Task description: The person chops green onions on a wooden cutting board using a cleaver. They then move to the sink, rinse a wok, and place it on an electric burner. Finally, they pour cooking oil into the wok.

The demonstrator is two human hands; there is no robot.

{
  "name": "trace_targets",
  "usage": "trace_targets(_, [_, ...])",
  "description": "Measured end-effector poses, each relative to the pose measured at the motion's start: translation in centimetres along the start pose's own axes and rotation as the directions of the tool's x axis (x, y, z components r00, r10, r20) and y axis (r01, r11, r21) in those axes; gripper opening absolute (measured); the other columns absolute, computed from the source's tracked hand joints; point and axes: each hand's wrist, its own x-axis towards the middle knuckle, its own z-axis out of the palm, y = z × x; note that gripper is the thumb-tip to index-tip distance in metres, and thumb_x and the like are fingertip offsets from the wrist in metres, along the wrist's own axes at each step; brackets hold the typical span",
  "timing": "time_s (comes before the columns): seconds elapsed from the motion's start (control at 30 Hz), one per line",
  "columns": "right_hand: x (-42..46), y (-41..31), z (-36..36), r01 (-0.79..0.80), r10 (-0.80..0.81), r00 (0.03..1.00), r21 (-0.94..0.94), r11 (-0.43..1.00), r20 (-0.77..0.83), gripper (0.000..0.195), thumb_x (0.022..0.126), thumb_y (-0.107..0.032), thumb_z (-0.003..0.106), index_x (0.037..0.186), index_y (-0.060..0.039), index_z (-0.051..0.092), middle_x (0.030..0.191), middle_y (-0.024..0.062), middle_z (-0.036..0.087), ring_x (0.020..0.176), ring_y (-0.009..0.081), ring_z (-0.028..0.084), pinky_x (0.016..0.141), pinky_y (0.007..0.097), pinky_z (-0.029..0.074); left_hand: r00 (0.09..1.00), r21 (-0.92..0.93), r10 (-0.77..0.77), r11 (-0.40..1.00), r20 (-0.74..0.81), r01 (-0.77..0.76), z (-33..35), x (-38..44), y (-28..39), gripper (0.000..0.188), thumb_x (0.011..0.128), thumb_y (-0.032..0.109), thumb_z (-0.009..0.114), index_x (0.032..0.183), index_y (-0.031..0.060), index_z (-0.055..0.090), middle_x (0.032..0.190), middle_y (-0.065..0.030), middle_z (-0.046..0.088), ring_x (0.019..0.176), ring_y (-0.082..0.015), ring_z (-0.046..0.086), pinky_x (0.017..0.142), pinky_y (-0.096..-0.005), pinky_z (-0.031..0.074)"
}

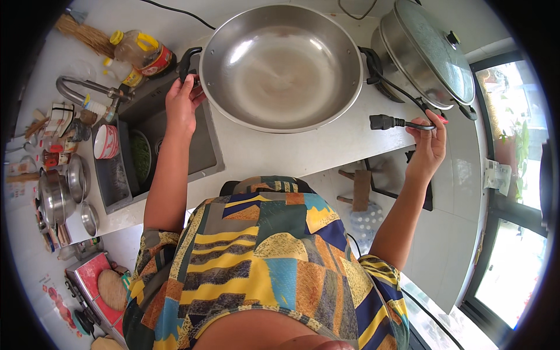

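Note:
Before me on the counter (262, 148) is a wide stainless-steel wok (280, 74) with a black handle on each side. My left hand (183, 103) has its fingers at the wok's left handle (189, 61); how firmly it grips there is hard to see. Off the counter's right side, my right hand (426, 140) pinches a black power cord just behind its plug (387, 122). The plug points left, apart from the wok. A second black cord length (396, 87) runs from near the right handle toward my right hand.
A lidded steel steamer pot (426, 57) stands right of the wok. Left lies a grey sink (201, 144) with a faucet (87, 89), a bowl (106, 142) and greens (140, 155). Oil bottles (144, 52) stand behind it. A wooden stool (361, 190) is below, near a window (512, 131).

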Motion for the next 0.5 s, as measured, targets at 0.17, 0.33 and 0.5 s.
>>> trace_targets(0.17, [0.8,-0.9,1.2,0.234,-0.259,0.966,-0.489,0.84,0.018,0.024,0.098,-0.004,0.045,0.118,-0.0037,0.059,0.089,0.0048,0.064,0.084,0.0114,0.06,0.076,0.0256,0.051,1.0,0.063,0.025,0.998,0.001,-0.025,0.1,0.4,0.2,0.022,0.1,0.027,0.054,0.105,0.0064,0.06,0.102,-0.0029,0.064,0.088,-0.0143,0.062,0.082,-0.0319,0.051])
trace_targets(0.33, [5.3,-0.2,2.8,0.288,-0.308,0.951,-0.248,0.925,-0.042,0.023,0.1,-0.005,0.04,0.117,0.0038,0.052,0.109,0.0159,0.067,0.097,0.0187,0.064,0.092,0.0326,0.05,0.999,0.078,0.036,0.996,0.0,-0.036,0.2,0.4,0.2,0.023,0.1,0.028,0.054,0.106,0.0063,0.059,0.101,-0.0019,0.063,0.087,-0.0132,0.062,0.081,-0.031,0.051])
trace_targets(0.5, [6.8,-1.2,3.1,0.506,-0.523,0.849,-0.171,0.845,-0.071,0.018,0.102,-0.009,0.045,0.112,0.0028,0.052,0.122,0.02,0.061,0.117,0.0248,0.057,0.102,0.0374,0.044,0.999,0.111,0.049,0.993,0.009,-0.049,-0.2,0.8,-0.3,0.023,0.1,0.027,0.054,0.108,0.006,0.059,0.102,-0.0019,0.063,0.086,-0.0131,0.062,0.08,-0.0309,0.052])
